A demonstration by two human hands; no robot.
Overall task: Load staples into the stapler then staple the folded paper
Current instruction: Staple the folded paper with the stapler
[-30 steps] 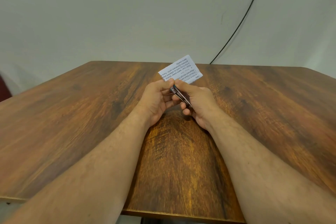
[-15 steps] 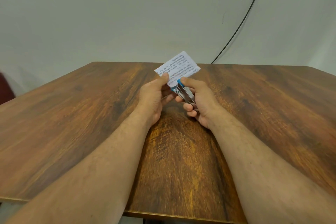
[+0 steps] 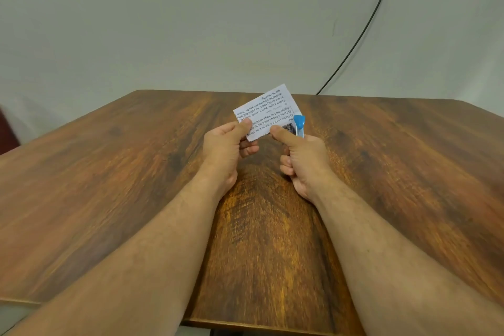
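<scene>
Stapler (image 3: 297,125) has swung upright in the right hand (image 3: 305,161), grip clamped round it, nose at the paper's right edge. Left hand (image 3: 226,147) pinches the folded paper (image 3: 268,112) above the worktop (image 3: 109,185). Looks lined up for stapling.

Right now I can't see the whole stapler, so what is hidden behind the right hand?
Only the stapler's blue-tipped end shows above the right hand, beside the folded paper. Its body lies covered inside the curled fingers, so its length and whether it is closed cannot be seen.
</scene>
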